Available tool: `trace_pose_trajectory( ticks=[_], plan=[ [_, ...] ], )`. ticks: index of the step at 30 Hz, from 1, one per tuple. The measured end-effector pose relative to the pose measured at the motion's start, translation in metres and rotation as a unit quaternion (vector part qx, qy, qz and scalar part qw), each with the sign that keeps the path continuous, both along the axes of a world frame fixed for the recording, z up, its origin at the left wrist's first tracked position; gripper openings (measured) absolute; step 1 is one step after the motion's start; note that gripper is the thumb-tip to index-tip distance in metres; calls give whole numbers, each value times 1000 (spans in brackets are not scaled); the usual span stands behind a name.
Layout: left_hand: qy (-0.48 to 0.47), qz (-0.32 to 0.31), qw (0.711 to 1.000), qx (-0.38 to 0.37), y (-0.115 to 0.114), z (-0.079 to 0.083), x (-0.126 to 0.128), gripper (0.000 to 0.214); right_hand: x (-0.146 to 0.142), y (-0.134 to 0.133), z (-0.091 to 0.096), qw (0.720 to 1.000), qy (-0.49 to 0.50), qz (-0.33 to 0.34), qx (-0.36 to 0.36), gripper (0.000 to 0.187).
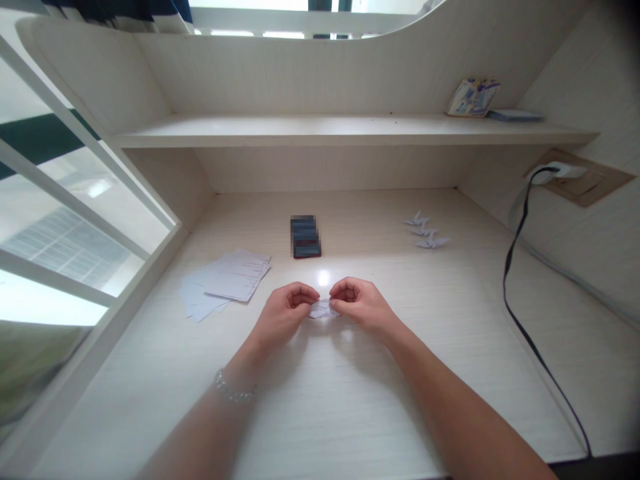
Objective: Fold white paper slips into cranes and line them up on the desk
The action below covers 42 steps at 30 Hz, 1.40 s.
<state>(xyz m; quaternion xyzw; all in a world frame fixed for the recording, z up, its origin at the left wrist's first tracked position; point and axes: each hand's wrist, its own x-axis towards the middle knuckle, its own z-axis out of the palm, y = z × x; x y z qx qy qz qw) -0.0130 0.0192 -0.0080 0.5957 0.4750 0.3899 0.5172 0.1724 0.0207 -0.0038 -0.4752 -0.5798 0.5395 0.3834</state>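
Both my hands meet at the middle of the white desk [320, 400], pinching a small piece of folded white paper [323, 309] between them. My left hand [287, 312] has its fingers curled on the paper's left end. My right hand [357, 303] is closed on its right end. A thin bracelet sits on my left wrist. A loose stack of white paper sheets [225, 283] lies to the left of my hands. Three small folded paper figures [426, 232] stand in a row at the back right.
A dark blurred rectangular object [305, 237] lies behind my hands. A black cable [520, 293] runs from a wall socket [565, 175] along the desk's right side. A shelf above holds a small printed card [473, 97]. A window frame borders the left.
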Motion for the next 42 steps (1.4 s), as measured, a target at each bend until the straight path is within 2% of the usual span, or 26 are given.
trace_pose_trajectory(
  ticks=[2,5,11,16,21,25,28,30,33,36,39,42],
  plan=[
    [-12,8,1000,-15,1,0,-1,25,0,0,0,1000,-1,-4,-1,12],
    [-19,26,999,-23,0,1,0,18,0,1,0,1000,-2,-8,0,13],
    [-6,6,1000,-2,-3,1,4,17,-1,0,-1,1000,-2,-10,4,13],
    [-10,20,1000,4,-1,0,2,13,0,2,-3,999,34,-21,-16,23],
    [-21,57,998,15,0,-1,2,18,2,6,-3,993,61,-104,-12,18],
    [2,105,993,46,-2,-1,4,22,0,2,1,976,-25,-190,100,15],
    [14,124,990,64,-5,-1,8,25,-6,-4,2,978,-55,-141,143,16],
    [20,135,988,76,-8,0,11,28,-10,-7,2,982,-69,-106,139,19],
    [42,135,985,99,-12,2,15,28,-16,-8,0,992,-39,-72,96,25],
    [77,80,987,119,-16,6,18,25,-18,-6,-3,998,38,-28,49,30],
    [88,33,988,119,-18,8,19,26,-15,-2,-7,996,79,-38,19,31],
    [75,62,988,116,-16,8,16,23,-11,1,-11,994,83,-73,-12,27]
  ],
)
